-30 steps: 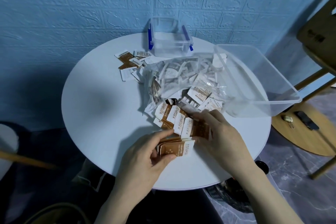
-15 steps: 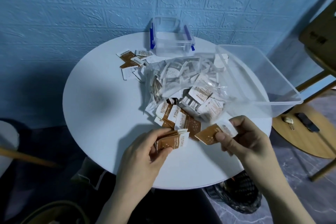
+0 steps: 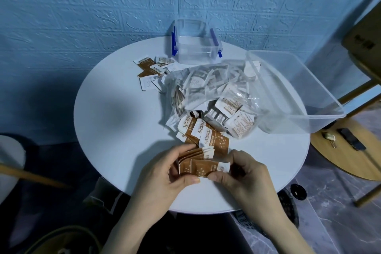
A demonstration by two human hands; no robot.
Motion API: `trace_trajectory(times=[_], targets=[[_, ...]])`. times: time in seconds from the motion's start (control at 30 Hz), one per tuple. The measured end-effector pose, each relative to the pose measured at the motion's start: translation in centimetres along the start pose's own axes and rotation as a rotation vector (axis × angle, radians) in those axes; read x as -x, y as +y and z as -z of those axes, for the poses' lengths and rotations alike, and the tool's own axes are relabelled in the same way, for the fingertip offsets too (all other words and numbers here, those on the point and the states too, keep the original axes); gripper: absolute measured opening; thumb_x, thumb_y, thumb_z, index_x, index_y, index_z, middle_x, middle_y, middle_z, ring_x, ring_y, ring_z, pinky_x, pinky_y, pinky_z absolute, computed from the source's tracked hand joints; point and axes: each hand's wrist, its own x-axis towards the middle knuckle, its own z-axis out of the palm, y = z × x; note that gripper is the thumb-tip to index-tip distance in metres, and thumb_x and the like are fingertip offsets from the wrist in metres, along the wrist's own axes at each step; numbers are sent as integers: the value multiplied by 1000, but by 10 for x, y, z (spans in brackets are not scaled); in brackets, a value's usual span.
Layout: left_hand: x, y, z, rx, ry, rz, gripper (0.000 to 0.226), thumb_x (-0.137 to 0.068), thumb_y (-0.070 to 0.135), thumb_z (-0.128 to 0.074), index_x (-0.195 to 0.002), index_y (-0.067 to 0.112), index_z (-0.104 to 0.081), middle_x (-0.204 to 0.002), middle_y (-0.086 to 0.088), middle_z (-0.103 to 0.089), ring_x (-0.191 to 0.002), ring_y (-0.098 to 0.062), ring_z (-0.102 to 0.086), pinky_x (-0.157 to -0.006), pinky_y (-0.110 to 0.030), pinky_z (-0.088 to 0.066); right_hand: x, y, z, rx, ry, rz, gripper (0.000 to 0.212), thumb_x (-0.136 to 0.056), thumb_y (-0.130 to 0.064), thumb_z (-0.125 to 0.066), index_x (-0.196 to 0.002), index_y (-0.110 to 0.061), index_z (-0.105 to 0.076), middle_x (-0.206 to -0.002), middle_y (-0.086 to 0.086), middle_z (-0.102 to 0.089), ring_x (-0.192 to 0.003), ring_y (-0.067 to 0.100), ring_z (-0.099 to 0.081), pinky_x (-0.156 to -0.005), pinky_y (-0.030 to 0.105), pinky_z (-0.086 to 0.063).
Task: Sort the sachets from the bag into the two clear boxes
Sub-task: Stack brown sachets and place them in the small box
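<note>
**Sachet Sorting: Hand and Workpiece Positions**

A fanned stack of brown sachets (image 3: 198, 161) is held above the near edge of the round white table (image 3: 107, 130). The stack is gripped at its left end by the left hand (image 3: 171, 171), with the fingers curled over the top and the thumb pressed beneath. The front sachet is pinched at its right end by the right hand (image 3: 241, 173), between thumb and curled fingers.

Just beyond the hands, loose brown sachets (image 3: 203, 133) are spread on the table, touching the mouth of the clear bag (image 3: 208, 90), which is filled with white sachets and lies at the table centre. A small group of scattered sachets (image 3: 151, 70) lies at the far left of the bag.

The small clear box (image 3: 194, 44), fitted with blue latches, is placed at the far edge. The large clear box (image 3: 288, 88) is placed at the right, overhanging the table edge.
</note>
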Motion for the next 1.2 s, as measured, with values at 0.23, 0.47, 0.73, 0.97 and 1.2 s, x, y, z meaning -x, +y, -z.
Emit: trace_trajectory(times=[0.23, 0.47, 0.73, 0.97, 1.2], targets=[[0, -1, -1, 10, 2, -33, 62, -64, 28, -87, -113, 55, -60, -108, 12, -70, -94, -23, -68, -89, -48, -53, -4, -2, 0, -155, -83, 66, 19, -73, -38, -75, -86, -29, -64, -71, -9, -61, -63, 11, -54, -59, 23, -43], [3, 1, 2, -53, 22, -100, 53, -74, 22, -81, -114, 51, -60, -110, 16, -68, -92, -19, -68, -86, -43, -56, -29, 2, 15, 42, -13, 134, 14, -80, -30, -76, -91, -28, -68, -96, -11, -65, -69, 3, -55, -63, 15, -37], [-2, 2, 12, -165, -40, -130, 67, -75, 22, -80, -124, 57, -51, -116, 24, -59, -91, -21, -64, -80, -44, -57, -37, -11, 5, 439, -66, 100, 56, -77, -28, -72, -129, -35, -53, -122, -17, -52, -96, 21, -60, -74, 37, -49], [-2, 1, 11, -123, 6, -81, 69, -72, 18, -83, -118, 60, -53, -95, 20, -63, -73, -16, -54, -76, -43, -56, -35, -3, 16, 272, 53, 100, 26, -72, -31, -81, -93, -33, -65, -85, -21, -54, -68, 6, -50, -60, 29, -41], [-2, -2, 10, -44, 7, -54, 45, -72, 29, -80, -107, 50, -61, -95, 6, -69, -81, -25, -62, -78, -49, -54, -16, -2, 56, -72, 83, 6, 17, -72, -36, -80, -74, -24, -67, -68, 4, -56, -63, 14, -52, -63, 25, -40]])
